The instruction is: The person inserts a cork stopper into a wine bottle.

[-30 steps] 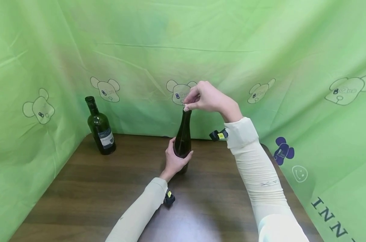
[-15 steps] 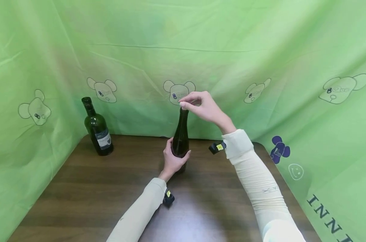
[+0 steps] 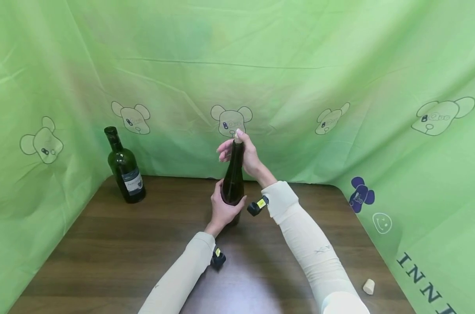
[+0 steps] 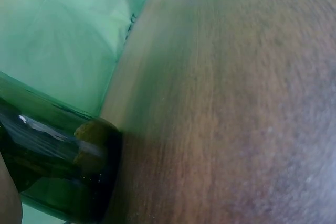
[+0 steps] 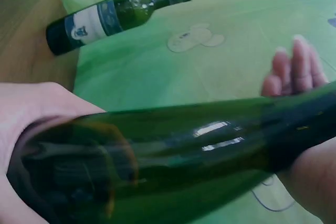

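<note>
The dark green bottle [image 3: 233,181] stood near the middle of the table [image 3: 135,248], with a pale cork [image 3: 237,139] at its mouth, part of it showing above the rim. The left hand [image 3: 222,209] gripped the bottle's lower body, fingers and thumb curled round the glass. The right hand [image 3: 250,156] was up at the neck, its thumb on the cork and its fingers fairly straight, reaching past the far side; how firmly it pressed could not be told. Through the glass near the base, the left wrist view showed a brownish shape [image 4: 93,144], too dim to name. The other bottle [image 3: 123,168], also green, stood upright at the back left, well apart from the hands, with a label [image 3: 133,182] on its lower half; its contents could not be made out. The table had a brown wood grain and a bright glare near its front. Green cloth [image 3: 182,39] printed with animal heads hung behind and at both sides. A loose cork [image 3: 368,286] lay near the table's right edge, beside the right sleeve [image 3: 313,246]. The left hand hid part of the bottle's lower body.
</note>
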Available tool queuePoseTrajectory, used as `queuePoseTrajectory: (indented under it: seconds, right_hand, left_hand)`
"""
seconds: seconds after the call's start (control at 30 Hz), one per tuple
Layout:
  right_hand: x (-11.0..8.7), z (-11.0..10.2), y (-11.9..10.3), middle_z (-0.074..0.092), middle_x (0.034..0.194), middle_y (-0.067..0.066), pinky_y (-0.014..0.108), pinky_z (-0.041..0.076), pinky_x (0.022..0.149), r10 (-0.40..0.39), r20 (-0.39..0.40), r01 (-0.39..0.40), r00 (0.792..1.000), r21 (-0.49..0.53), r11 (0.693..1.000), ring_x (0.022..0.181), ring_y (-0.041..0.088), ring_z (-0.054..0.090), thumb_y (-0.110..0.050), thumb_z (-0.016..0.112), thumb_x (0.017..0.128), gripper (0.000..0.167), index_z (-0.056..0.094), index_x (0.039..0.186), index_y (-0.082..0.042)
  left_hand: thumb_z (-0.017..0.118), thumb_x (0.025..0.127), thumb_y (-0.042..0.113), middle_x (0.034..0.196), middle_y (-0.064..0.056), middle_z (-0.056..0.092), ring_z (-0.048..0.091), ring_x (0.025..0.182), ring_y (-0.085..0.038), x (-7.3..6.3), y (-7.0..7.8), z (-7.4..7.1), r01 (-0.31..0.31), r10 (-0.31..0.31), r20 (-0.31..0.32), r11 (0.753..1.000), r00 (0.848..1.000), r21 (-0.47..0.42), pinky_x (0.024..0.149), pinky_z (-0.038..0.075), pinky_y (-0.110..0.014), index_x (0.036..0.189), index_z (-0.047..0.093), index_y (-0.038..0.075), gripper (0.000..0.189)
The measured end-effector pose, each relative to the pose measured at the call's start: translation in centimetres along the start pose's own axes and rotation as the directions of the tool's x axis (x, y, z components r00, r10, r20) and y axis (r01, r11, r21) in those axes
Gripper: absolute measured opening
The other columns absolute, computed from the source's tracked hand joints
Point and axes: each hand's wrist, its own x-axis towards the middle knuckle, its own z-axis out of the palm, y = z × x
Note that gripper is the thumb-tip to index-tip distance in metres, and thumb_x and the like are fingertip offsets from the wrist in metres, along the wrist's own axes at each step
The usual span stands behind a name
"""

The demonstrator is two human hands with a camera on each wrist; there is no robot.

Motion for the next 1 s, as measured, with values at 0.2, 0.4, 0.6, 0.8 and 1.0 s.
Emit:
queuePoseTrajectory:
  seconds: [0.2,0.4,0.6,0.8,1.0]
  right_hand:
    - [0.49,0.50,0.73,0.040,0.045,-0.006,0.027,0.040,0.047,-0.046,0.028,0.043,0.999,0.081,0.996,0.042,0.014,0.041,-0.050,0.022,0.100,0.060,0.044,0.056,-0.015]
    - [0.65,0.60,0.92,0.036,0.044,-0.011,0.025,0.033,0.044,-0.068,0.053,0.063,0.996,0.089,0.994,0.040,0.010,0.036,-0.048,0.027,0.096,0.053,0.040,0.053,-0.020]
    - [1.03,0.62,0.75,0.034,0.042,-0.010,0.026,0.030,0.042,-0.062,0.079,0.056,0.995,0.074,0.996,0.037,0.010,0.033,-0.039,0.021,0.091,0.047,0.036,0.051,-0.019]
    - [0.95,0.50,0.68,0.034,0.041,-0.009,0.027,0.030,0.042,-0.057,0.098,0.049,0.994,0.078,0.996,0.037,0.010,0.033,-0.037,0.019,0.089,0.046,0.036,0.050,-0.018]
    - [0.90,0.62,0.87,0.035,0.042,-0.011,0.026,0.031,0.042,-0.087,0.085,0.079,0.993,0.091,0.993,0.037,0.009,0.033,-0.035,0.019,0.091,0.046,0.038,0.052,-0.021]
  left_hand:
    - [0.092,0.067,0.023,0.116,-0.013,0.069,0.069,0.103,-0.027,0.10,0.10,-0.14,0.006,-0.006,-0.009,0.999,1.000,0.034,0.087,0.055,-0.044,0.131,0.054,0.005,0.077]
    - [0.092,0.066,0.023,0.114,-0.014,0.069,0.069,0.100,-0.029,0.18,0.06,-0.13,-0.006,0.007,-0.025,0.999,1.000,0.044,0.085,0.055,-0.046,0.130,0.054,0.004,0.077]
    - [0.092,0.067,0.023,0.117,-0.013,0.068,0.068,0.103,-0.029,0.14,0.00,0.04,0.015,-0.014,-0.033,0.999,0.999,0.048,0.088,0.054,-0.048,0.132,0.053,0.005,0.078]
    - [0.092,0.068,0.027,0.119,-0.013,0.067,0.067,0.105,-0.028,-0.17,0.22,0.02,0.039,-0.038,-0.022,0.998,0.999,0.048,0.091,0.054,-0.049,0.133,0.052,0.004,0.080]
    - [0.092,0.069,0.025,0.119,-0.014,0.066,0.067,0.105,-0.029,-0.19,0.31,-0.08,0.048,-0.047,-0.014,0.997,0.999,0.057,0.090,0.054,-0.050,0.134,0.051,0.004,0.080]
